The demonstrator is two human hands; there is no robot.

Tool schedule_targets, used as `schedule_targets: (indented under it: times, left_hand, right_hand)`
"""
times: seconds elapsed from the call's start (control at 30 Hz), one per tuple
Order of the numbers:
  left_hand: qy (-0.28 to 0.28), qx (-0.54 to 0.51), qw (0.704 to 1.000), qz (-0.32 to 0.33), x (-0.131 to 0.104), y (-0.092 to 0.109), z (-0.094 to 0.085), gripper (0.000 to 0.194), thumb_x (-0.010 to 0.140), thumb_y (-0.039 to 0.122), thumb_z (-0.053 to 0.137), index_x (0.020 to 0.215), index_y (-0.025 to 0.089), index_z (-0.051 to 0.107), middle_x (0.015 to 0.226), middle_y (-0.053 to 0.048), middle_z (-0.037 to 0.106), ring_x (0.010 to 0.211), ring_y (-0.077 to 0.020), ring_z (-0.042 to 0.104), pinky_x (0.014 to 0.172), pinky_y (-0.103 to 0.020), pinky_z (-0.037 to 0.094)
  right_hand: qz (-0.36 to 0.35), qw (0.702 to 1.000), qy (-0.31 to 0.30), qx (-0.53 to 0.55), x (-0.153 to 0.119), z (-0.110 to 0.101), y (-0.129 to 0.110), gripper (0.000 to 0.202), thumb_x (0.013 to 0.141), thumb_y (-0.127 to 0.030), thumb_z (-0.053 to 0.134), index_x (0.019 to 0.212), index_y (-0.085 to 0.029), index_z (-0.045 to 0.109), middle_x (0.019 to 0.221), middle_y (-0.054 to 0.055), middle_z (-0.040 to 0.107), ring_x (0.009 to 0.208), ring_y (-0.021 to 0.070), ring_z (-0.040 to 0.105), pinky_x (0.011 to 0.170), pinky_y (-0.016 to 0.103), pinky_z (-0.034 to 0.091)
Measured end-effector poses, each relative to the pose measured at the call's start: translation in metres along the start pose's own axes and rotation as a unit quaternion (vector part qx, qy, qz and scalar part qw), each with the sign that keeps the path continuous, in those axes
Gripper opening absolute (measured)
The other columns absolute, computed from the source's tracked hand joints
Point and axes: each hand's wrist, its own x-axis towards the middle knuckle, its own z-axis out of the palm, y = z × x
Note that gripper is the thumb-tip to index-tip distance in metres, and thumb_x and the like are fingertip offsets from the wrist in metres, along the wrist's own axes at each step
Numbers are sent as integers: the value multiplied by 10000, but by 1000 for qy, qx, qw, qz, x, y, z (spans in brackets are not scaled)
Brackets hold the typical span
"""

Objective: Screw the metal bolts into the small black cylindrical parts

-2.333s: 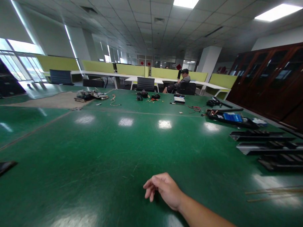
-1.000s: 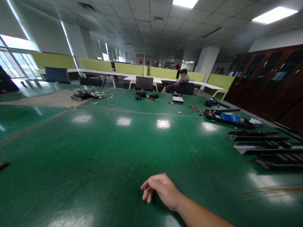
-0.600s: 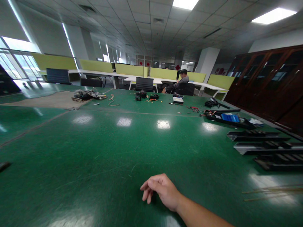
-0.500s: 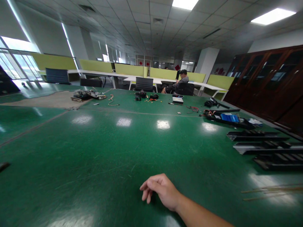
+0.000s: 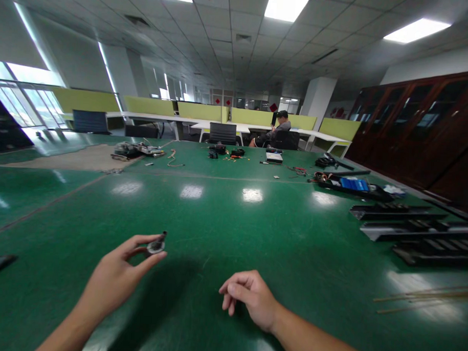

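Note:
My left hand (image 5: 119,266) is raised over the green table (image 5: 217,221), thumb and fingers pinching a small round metal part (image 5: 156,246). That part has a pale grey disc and a short dark stem pointing up; its exact kind cannot be made out. To the right, my right hand (image 5: 249,295) rests low at the table with its fingers loosely bent and slightly apart. Nothing shows in it, and the bare tabletop lies around it.
Black metal channels (image 5: 416,232) lie along the right side, with thin tan rods (image 5: 425,297) nearer me. Behind them is a black tray (image 5: 329,183) with a blue item. Electronics clutter (image 5: 131,149) sits far left. A seated person (image 5: 279,127) is beyond the table.
My left hand has come into view from the lower left, holding the small round metal part. My right hand has hardly moved.

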Motion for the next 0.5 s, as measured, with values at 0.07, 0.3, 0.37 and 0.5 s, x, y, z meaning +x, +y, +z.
schedule_targets:
  times: [0.07,0.3,0.37,0.5]
  left_hand:
    - [-70,-27,996,43,2,20,39,434,828,476,704,1194,259,622,1142,-31,682,1033,-232,654,949,-383,514]
    - [-167,-78,976,115,-15,56,119,434,840,269,703,1255,303,580,1195,-28,655,1111,-205,616,1002,-359,481]
    - [-156,-85,979,97,-19,49,122,395,818,258,725,1194,283,606,1141,-24,670,1067,-203,630,956,-340,498]
    - [-135,-109,978,116,-22,36,122,252,826,241,707,1072,235,648,1062,-45,676,1008,-204,637,901,-326,511]
  right_hand:
    - [-29,998,50,-37,-2,-1,-4,301,877,-403,669,893,-105,699,677,52,668,538,130,563,548,257,424]
    - [-125,942,222,-220,-3,-2,-11,432,752,-74,635,1138,-216,503,1068,58,624,873,175,592,687,270,443]
    - [-107,936,208,-262,-2,-2,-8,585,688,-19,607,1214,-237,473,1117,58,605,895,179,584,690,274,441]
    - [-82,928,191,-308,0,-2,-6,627,667,-27,629,1237,-252,498,1079,41,606,842,174,566,695,288,435]
